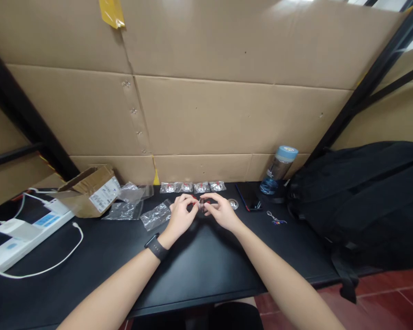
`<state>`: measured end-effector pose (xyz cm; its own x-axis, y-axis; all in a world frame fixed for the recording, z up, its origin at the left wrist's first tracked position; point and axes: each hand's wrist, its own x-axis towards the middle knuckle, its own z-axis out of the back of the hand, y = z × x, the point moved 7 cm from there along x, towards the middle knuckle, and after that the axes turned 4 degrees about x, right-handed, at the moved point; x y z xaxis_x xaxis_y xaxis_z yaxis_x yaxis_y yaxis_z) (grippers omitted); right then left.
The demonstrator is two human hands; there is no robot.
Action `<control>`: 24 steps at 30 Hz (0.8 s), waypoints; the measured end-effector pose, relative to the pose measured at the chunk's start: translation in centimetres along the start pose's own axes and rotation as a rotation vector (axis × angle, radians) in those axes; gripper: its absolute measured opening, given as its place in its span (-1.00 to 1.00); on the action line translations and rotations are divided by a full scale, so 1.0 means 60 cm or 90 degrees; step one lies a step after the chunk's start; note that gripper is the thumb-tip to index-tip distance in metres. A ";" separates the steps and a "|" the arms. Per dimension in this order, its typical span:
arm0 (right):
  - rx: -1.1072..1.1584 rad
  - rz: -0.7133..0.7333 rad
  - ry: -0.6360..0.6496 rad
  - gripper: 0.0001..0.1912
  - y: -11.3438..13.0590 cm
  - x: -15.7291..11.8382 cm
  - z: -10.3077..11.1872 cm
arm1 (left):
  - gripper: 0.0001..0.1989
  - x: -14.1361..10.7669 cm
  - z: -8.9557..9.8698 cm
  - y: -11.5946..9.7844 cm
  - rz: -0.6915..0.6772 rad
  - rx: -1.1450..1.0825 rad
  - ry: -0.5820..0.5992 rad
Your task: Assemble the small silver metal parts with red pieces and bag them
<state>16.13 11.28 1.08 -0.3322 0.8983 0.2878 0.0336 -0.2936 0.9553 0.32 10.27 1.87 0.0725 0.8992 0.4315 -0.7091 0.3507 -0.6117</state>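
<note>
Over the middle of the black table, my left hand [183,213] and my right hand [220,211] meet at a small round, shiny piece [201,204] with red bits beside it. Fingers of both hands are closed on it, and they hide much of it. A dark watch is on my left wrist. Behind my hands, several small clear packets [186,187] with round silvery and red contents lie in a row. A round silvery disc [233,204] rests just right of my right hand. An empty-looking clear bag [156,215] lies left of my left hand.
An open cardboard box [89,192], more clear bags [125,208] and a white power strip [27,240] with cables are on the left. To the right are a phone [248,198], a keychain [277,219], a blue-lidded bottle [278,170] and a black backpack [365,201]. Cardboard panels [206,119] stand behind.
</note>
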 end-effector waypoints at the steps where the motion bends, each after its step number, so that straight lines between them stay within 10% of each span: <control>1: 0.023 -0.018 0.000 -0.63 -0.003 0.001 0.001 | -0.84 0.000 0.000 0.000 0.004 0.010 0.007; 24: 0.272 -0.186 0.061 -0.56 -0.010 -0.008 -0.006 | -0.76 0.003 0.008 -0.015 -0.043 0.063 0.056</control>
<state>15.92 10.90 0.33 -0.4696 0.8827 0.0165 0.3009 0.1425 0.9429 0.63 9.99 2.79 0.1806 0.8955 0.4068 -0.7656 0.3876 -0.5135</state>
